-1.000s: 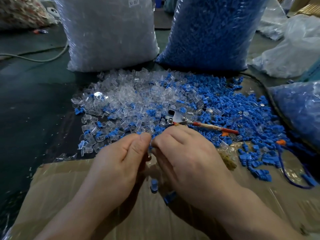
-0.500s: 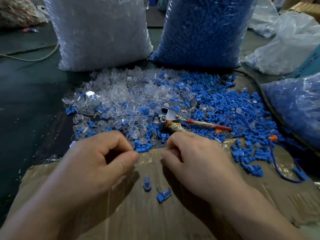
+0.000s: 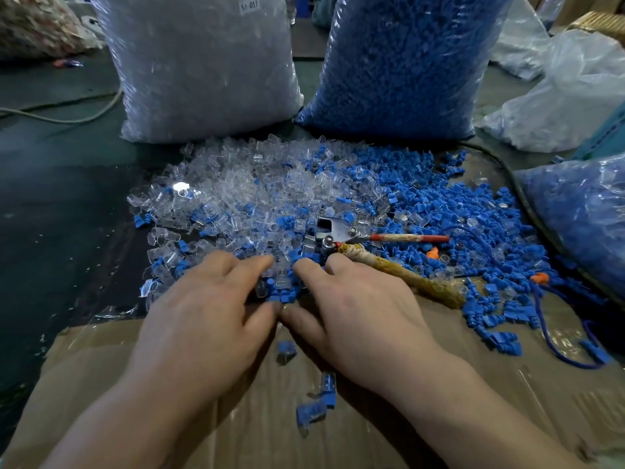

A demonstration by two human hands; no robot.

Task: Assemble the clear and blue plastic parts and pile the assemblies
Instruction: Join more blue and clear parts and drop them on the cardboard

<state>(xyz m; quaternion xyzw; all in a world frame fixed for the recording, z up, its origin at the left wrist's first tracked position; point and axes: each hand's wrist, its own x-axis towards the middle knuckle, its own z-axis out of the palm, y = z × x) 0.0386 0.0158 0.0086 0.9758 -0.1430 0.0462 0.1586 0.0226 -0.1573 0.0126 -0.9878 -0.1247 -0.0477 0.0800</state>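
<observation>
The fingers of both hands lie stretched and loose, tips down on the near edge of the loose pile. Neither hand pinches anything that shows, though the undersides of the fingers are hidden. The left hand (image 3: 203, 319) and right hand (image 3: 358, 309) sit side by side, thumbs almost touching, with a narrow gap between the index fingertips.

In that gap, at 12 o'clock from the thumbs, lie a few clear parts (image 3: 282, 282) touching blue parts (image 3: 285, 297), about equally near either hand. Their long axes point every way, so each will likely need turning before mating.

Further out, clear stock spreads toward 11 o'clock and blue toward 2 o'clock. A cutting tool (image 3: 338, 231) lies at 1 o'clock, one handle just beside the right knuckles. The few assemblies (image 3: 326, 389) sit at 6 o'clock between the wrists, on the cardboard (image 3: 101, 367).
</observation>
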